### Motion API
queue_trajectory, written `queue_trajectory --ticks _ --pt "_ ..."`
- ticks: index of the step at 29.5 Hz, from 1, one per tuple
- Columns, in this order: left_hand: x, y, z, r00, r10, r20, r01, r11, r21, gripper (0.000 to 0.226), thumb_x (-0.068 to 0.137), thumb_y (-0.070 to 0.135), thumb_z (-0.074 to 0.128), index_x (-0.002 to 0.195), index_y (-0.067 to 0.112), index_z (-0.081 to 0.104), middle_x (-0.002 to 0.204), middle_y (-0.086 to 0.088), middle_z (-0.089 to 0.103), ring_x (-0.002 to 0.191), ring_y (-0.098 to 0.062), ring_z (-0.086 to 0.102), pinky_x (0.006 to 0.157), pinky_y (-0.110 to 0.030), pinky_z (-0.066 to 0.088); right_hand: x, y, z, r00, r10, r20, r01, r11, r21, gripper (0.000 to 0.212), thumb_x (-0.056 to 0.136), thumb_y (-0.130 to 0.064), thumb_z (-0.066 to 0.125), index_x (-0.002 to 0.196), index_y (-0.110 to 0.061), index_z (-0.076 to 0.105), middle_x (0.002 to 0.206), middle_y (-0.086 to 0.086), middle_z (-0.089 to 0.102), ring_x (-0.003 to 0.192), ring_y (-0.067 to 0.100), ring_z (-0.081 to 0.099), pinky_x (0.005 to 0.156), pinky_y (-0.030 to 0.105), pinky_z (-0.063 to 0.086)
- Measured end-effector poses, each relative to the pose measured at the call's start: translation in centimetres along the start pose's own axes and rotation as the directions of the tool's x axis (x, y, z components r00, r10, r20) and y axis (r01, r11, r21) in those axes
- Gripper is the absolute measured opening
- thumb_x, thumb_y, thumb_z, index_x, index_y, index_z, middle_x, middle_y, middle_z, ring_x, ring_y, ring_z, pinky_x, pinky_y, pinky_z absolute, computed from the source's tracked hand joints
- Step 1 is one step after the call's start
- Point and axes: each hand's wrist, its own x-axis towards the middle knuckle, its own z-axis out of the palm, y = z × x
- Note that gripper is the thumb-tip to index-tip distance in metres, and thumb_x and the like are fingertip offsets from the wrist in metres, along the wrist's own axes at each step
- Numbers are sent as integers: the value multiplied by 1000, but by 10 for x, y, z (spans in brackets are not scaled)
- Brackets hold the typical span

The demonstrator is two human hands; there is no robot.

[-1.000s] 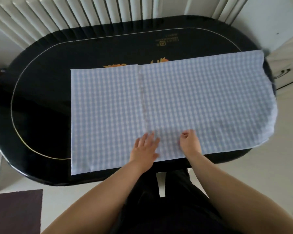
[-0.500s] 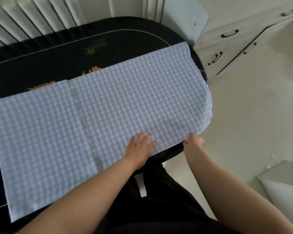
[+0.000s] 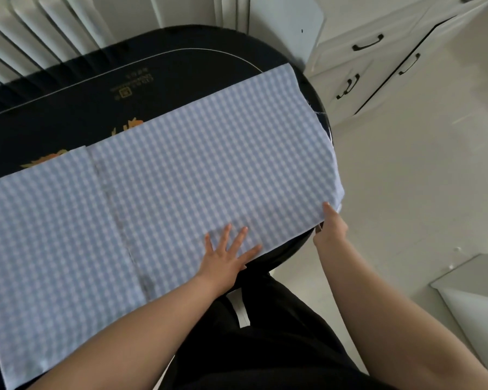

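My left hand [image 3: 227, 253] presses the cloth [image 3: 209, 164], fingers spread flat; my right hand [image 3: 332, 224] pinches its corner (off the surface [image 3: 181, 68]); a hard tug could skew it.

One wide-angle camera, worn on the person's head, looks forward and steeply down from close above the near edge of the black oval bench [image 3: 181, 88]. The checked cloth [image 3: 195, 170] fills the middle; the radiator [image 3: 26, 32] lies at the top left, the drawer cabinet [image 3: 358, 52] and floor [image 3: 406, 178] to the right of the view.
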Motion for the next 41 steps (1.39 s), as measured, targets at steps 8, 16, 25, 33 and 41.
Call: queue_trajectory --ticks 8,16,25,33,41 --pt "3 -3 -11 997 52 62 -55 997 56 66 98 47 36 144 50 -12 155 -6 -27 139 -43 -26 108 -70 5 -1 -15 -3 929 56 366 -156 956 249 48 84 -31 67 124 -9 52 120 11 63 107 30 64 91 47 52" --pt "-6 -28 -19 999 -13 -34 -9 812 -583 52 98 48 35 148 33 26 160 4 6 147 -20 0 118 -41 5 -61 -14 45 838 -451 309 514 842 -164 33 95 -30 55 113 -2 58 90 -1 64 82 17 64 73 33 50" --pt "-66 -133 3 821 -489 297 -126 -661 -740 61 98 55 15 132 15 48 124 -6 59 109 -24 57 91 -37 44 -130 115 85 350 93 932 785 -572 -238 49 101 -31 32 148 -38 19 115 0 60 90 25 61 75 36 50" --pt "-67 -151 17 740 -513 436 43 -610 -791 73 85 69 40 126 11 56 122 -11 63 110 -27 61 98 -46 48 -123 177 63 344 469 814 749 -660 63 65 91 -5 37 148 -31 19 106 4 60 89 29 60 64 35 40" --pt "-73 -144 11 471 -833 291 267 -180 -947 36 98 17 37 132 6 35 128 -18 51 110 -36 55 88 -38 44 -125 193 70 286 498 819 721 -675 159 68 92 -9 41 150 -28 12 86 1 56 66 22 49 50 31 29"
